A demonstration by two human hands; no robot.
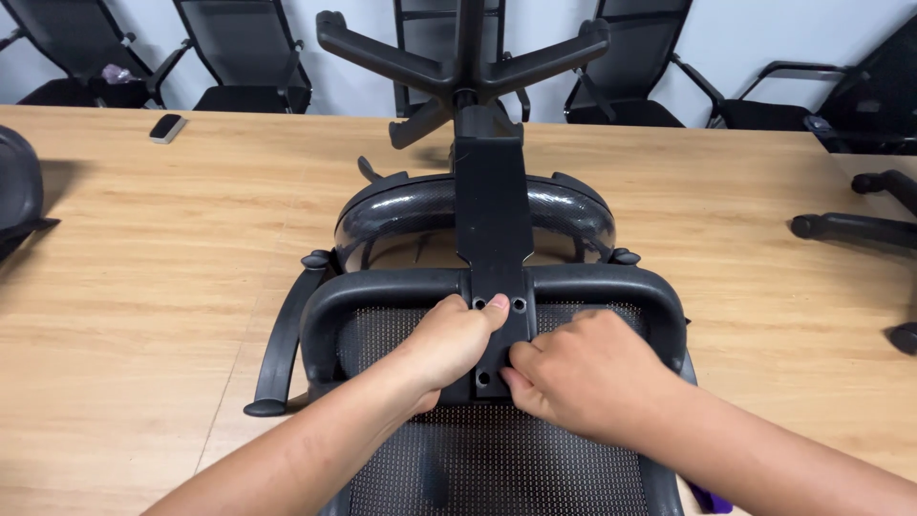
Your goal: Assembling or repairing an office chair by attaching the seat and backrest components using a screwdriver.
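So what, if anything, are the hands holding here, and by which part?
Both hands press on the black mounting plate of the upturned chair. The left hand pinches its left edge near the screw holes; the right hand pinches its lower right edge. Nothing is lifted.

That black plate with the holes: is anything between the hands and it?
Nothing visible does. The left hand and right hand both already rest on the black mounting plate, fingers beside its screw holes, above the mesh chair back.

Two bare forearms, sleeveless in view, left hand (457,341) and right hand (583,373) ungloved, without rings
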